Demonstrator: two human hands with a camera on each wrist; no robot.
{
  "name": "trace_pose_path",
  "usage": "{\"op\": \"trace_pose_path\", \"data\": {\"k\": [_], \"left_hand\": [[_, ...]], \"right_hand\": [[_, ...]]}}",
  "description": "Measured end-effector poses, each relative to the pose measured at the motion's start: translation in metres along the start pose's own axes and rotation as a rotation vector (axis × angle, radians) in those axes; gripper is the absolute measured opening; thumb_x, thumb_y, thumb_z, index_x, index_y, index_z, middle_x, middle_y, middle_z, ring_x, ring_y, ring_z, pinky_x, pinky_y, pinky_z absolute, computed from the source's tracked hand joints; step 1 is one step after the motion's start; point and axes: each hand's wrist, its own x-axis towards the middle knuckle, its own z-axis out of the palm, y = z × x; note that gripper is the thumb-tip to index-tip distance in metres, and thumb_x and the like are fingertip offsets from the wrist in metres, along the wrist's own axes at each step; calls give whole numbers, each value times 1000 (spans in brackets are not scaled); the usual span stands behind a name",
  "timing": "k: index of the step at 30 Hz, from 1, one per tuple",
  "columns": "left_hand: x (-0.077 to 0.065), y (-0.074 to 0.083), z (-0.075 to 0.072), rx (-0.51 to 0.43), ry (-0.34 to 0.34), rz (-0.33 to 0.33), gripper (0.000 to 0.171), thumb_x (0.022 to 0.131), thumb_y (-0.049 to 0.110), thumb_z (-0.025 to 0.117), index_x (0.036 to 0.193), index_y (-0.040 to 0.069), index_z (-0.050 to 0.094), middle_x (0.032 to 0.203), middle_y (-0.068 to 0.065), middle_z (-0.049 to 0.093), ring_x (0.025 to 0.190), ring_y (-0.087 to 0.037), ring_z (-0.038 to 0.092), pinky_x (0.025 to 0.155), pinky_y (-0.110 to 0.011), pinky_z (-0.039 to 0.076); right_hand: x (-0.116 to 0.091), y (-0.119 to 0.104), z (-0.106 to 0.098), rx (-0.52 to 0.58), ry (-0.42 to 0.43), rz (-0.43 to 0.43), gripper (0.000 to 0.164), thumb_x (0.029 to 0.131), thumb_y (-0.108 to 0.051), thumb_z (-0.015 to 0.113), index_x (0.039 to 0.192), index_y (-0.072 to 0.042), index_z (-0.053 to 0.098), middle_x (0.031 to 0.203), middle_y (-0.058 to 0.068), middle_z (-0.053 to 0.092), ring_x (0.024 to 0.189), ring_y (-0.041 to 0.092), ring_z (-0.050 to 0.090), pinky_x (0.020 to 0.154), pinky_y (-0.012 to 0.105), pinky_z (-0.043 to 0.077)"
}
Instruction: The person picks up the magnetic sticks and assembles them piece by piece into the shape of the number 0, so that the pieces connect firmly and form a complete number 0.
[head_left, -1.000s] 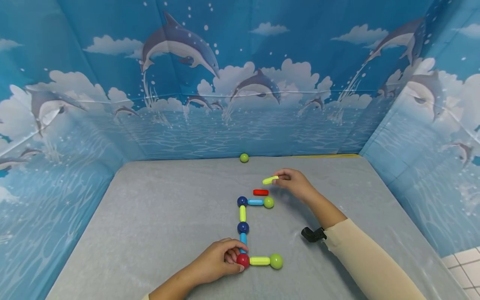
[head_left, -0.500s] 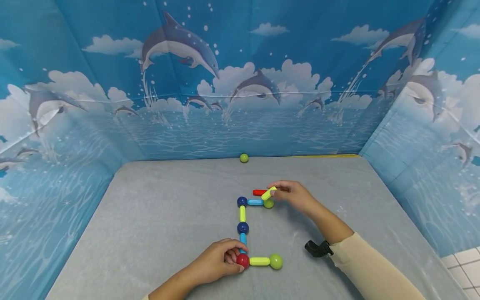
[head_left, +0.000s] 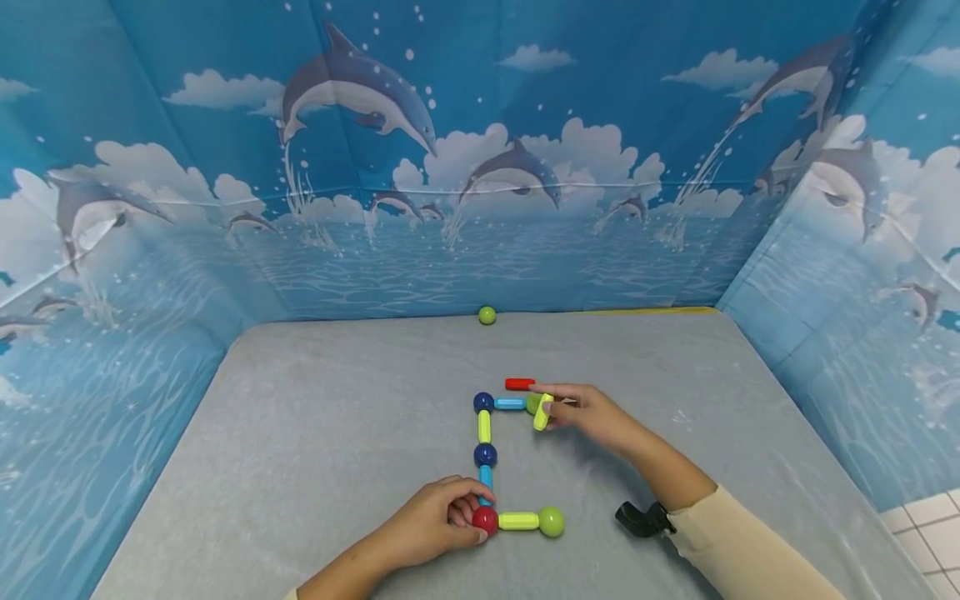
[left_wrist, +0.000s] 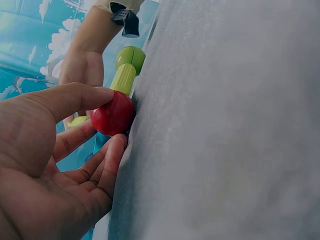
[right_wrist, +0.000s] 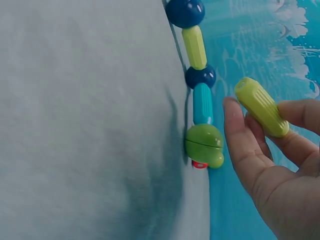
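On the grey cloth lies a chain of balls and rods. My left hand [head_left: 431,521] holds the red ball [left_wrist: 114,114] at its near corner between thumb and fingers. From that ball a yellow-green rod [head_left: 518,522] runs right to a green ball [head_left: 552,522]. Away from me, a blue rod [head_left: 486,483], two dark blue balls and another yellow-green rod [head_left: 484,427] follow, then a light blue rod [right_wrist: 202,103] and a green ball [right_wrist: 204,142]. My right hand [head_left: 588,412] pinches a loose yellow-green rod [right_wrist: 262,107], tilted, above the table by that last ball.
A loose red rod [head_left: 520,384] lies just behind the chain's far end. Another green ball [head_left: 487,315] sits at the table's back edge. A dolphin-print curtain [head_left: 480,208] rises behind and at both sides. A black piece [head_left: 643,520] is strapped at the right wrist.
My right hand has come toward me with the yellow-green rod, from behind the red rod to the far green ball, and the rod has turned more upright. The left hand stays put.
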Motion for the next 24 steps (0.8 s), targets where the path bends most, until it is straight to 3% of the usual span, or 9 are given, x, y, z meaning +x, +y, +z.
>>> {"op": "trace_pose_path", "data": {"k": [9, 24], "left_hand": [[-1, 2, 0, 0, 2, -10, 35, 86, 20, 81, 119, 24, 69, 98, 6, 62, 85, -5, 59, 75, -17, 54], [-2, 2, -1, 9, 4, 3, 35, 86, 20, 81, 119, 23, 69, 97, 6, 61, 85, -5, 60, 75, -17, 54]], "right_hand": [[-13, 12, 10, 97, -93, -7, 43, 102, -22, 61, 136, 2, 53, 103, 13, 57, 94, 23, 70, 87, 41, 61], [-33, 23, 23, 148, -205, 86, 37, 100, -24, 64, 124, 4, 59, 97, 8, 66, 88, 21, 69, 80, 35, 61]]}}
